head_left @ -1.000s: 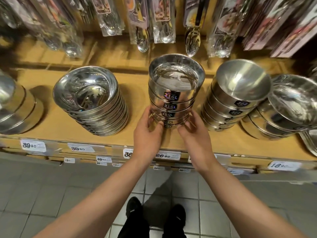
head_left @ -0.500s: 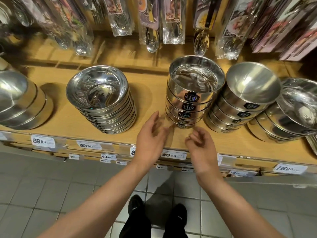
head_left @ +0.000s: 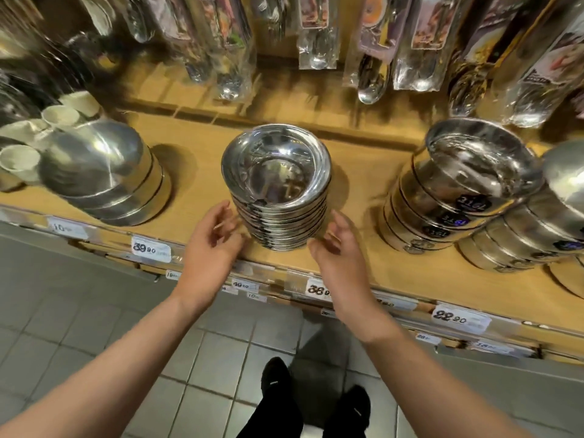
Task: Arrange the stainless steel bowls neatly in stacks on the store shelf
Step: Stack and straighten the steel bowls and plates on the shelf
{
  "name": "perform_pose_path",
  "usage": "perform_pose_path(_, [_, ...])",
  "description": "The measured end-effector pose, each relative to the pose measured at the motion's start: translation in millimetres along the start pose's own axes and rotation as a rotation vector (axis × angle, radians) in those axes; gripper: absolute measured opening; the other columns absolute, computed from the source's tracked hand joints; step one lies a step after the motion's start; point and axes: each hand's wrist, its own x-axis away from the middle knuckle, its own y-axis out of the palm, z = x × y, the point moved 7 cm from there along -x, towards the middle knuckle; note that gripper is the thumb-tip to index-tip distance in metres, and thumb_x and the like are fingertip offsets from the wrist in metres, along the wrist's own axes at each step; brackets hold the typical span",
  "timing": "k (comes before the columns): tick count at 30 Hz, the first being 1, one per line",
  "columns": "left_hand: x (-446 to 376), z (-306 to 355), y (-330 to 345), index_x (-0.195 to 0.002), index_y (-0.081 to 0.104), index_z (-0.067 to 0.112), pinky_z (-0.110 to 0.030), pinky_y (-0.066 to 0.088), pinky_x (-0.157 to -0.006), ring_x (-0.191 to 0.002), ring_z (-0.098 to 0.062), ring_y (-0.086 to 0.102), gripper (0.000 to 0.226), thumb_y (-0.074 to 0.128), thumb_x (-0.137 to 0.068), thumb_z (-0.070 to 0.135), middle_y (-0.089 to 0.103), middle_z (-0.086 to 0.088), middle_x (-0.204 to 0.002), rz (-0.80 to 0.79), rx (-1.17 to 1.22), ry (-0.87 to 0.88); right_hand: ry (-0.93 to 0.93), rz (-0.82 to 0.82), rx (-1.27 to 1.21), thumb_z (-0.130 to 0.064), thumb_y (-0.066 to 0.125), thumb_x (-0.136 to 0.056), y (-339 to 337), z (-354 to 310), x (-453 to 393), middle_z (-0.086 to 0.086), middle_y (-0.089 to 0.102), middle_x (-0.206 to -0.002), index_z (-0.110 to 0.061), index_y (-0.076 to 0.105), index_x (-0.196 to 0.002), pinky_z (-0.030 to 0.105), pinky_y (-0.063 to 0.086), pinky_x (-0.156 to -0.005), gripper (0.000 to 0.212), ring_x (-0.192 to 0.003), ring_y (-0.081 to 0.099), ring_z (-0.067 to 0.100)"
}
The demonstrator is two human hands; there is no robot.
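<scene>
Fingers (head_left: 221,213) of our left hand (head_left: 208,248) are loosely spread and slightly curled, holding nothing, just beside the left flank of the middle stack of bowls (head_left: 278,191). Our right hand (head_left: 339,257) mirrors it on the other flank, fingers relaxed and apart, also holding nothing; we cannot tell whether either hand touches the metal yet. This stack stands near the front edge of the shelf (head_left: 363,172), between a squat stack (head_left: 104,175) toward the left end and a labelled stack (head_left: 458,188) toward the right, which leans visibly.

We judge the next move to be a two-sided squeeze to square the stack or shift it. Polished steel is slick, so uneven pressure could make the upper bowls slide off line, or skid the whole stack toward the front edge and off onto the tiled floor (head_left: 94,311). A wide elbow swing could also knock the leaning stack.
</scene>
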Motion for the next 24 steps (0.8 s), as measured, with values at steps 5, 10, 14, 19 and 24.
perform_pose_path(5, [-12,9,18,-0.148,0.05,0.024,-0.047,0.042,-0.116,-0.133,-0.015,0.058,0.059,0.06,-0.092,0.007,0.063,0.006,-0.141,-0.244,0.013,0.092,-0.041,0.028,-0.061,-0.023,0.07,-0.086,8,-3,-1,-0.018,0.059,-0.139,-0.045,0.048,-0.144,0.037,0.043,-0.112,0.066,-0.132,0.051,0.003])
perform_pose_path(10, [-11,10,28,-0.15,0.047,0.018,-0.054,0.035,-0.119,-0.138,-0.02,0.052,0.059,0.06,-0.095,0.004,0.058,0.001,-0.148,-0.264,0.096,0.06,-0.056,0.085,-0.133,-0.011,0.07,-0.092,2,-4,4,-0.015,0.059,-0.141,-0.057,0.05,-0.125,0.046,0.041,-0.117,0.06,-0.133,0.052,0.007])
perform_pose_path(14, [-10,17,48,-0.151,0.047,0.019,-0.053,0.035,-0.119,-0.138,-0.019,0.052,0.061,0.061,-0.095,-0.001,0.058,0.003,-0.147,-0.283,0.103,0.053,-0.084,0.14,-0.126,-0.012,0.069,-0.094,-14,-6,7,-0.019,0.064,-0.136,-0.043,0.053,-0.141,0.042,0.044,-0.115,0.058,-0.127,0.056,-0.001])
perform_pose_path(19, [-5,26,75,-0.149,0.049,0.02,-0.051,0.037,-0.119,-0.135,-0.017,0.055,0.067,0.068,-0.085,0.014,0.062,0.005,-0.143,-0.303,0.121,0.051,-0.119,0.183,-0.195,-0.015,0.066,-0.092,-33,-10,14,-0.016,0.067,-0.135,-0.055,0.056,-0.126,0.045,0.042,-0.116,0.053,-0.128,0.059,0.004])
perform_pose_path(24, [-1,30,87,-0.142,0.054,0.028,-0.05,0.038,-0.118,-0.133,-0.015,0.057,0.067,0.071,-0.077,0.026,0.065,0.01,-0.139,-0.31,0.149,0.059,-0.158,0.188,-0.223,-0.006,0.064,-0.097,-45,-7,18,-0.009,0.067,-0.137,-0.043,0.053,-0.132,0.041,0.042,-0.116,0.052,-0.129,0.059,0.006])
